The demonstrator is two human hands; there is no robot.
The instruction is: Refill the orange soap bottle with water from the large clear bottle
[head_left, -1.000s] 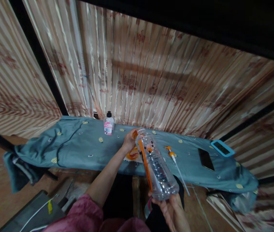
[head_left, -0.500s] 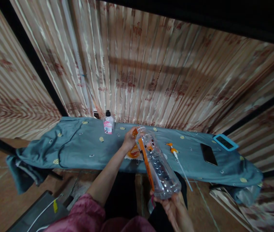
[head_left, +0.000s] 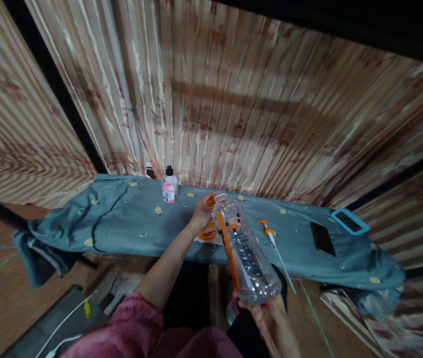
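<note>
A large clear plastic bottle [head_left: 250, 258] with an orange label is tilted, its base towards me and its mouth away. My right hand [head_left: 271, 318] grips it by the base. Its mouth meets the top of an orange see-through bottle [head_left: 208, 232], which stands on a white sheet. Around that bottle's neck, my left hand [head_left: 201, 215] is closed; whether its fingers also touch the clear bottle's mouth is hidden. To the right, an orange and white pump head [head_left: 268, 231] lies on the cloth, its long tube sticking out over the near edge.
A blue-grey patterned cloth [head_left: 122, 228] covers the narrow table. At the back left stands a small bottle with a black cap [head_left: 169, 186]. On the right lie a dark phone [head_left: 322, 238] and a blue-framed device [head_left: 350, 222]. Behind hangs a striped curtain [head_left: 211, 114].
The view has shifted slightly. Both hands keep their grips, and the clear bottle stays tilted against the orange bottle at nearly the same angle.
</note>
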